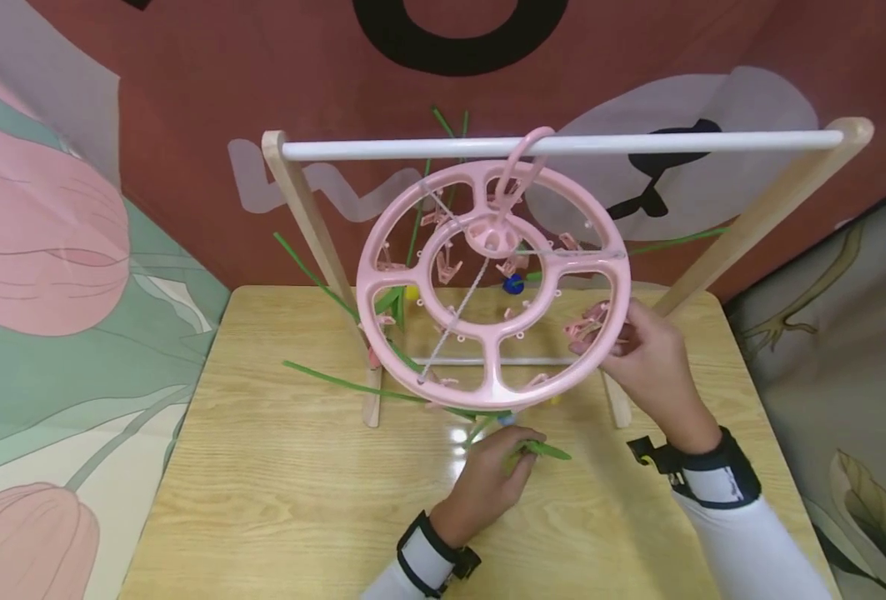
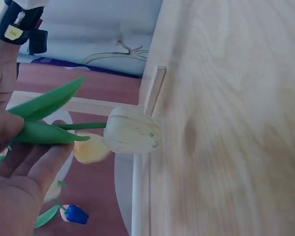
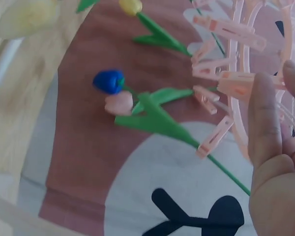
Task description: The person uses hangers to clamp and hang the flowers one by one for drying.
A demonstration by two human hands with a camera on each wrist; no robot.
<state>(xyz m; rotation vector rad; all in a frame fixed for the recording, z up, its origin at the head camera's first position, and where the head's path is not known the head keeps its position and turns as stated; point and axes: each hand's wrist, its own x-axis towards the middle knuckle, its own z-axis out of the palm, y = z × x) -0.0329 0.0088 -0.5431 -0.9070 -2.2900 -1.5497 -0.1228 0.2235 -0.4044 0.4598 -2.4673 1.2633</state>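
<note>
My left hand [image 1: 491, 475] holds an artificial tulip by its green leaves and stem, below the near rim of a pink round hanger [image 1: 493, 394]. In the left wrist view the tulip's white bloom [image 2: 132, 130] points away from the fingers. At the hanger's right side, my right hand [image 1: 656, 358] pinches a pink clothespin [image 3: 238, 84] between thumb and fingers. Other pink clothespins [image 3: 215, 136] hang around the rings. Several tulips hang upside down from the hanger, among them a blue one [image 3: 108, 81], a pink one [image 3: 119, 102] and a yellow one [image 3: 131, 6].
The hanger's hook loops over a white rod [image 1: 412, 148] between two wooden posts [image 1: 773, 221]. The stand's feet [image 1: 371, 400] rest on a wood-grain table [image 1: 262, 483]. Long green stems [image 1: 322, 379] stick out to the left. A printed cloth [image 1: 187, 100] rises behind.
</note>
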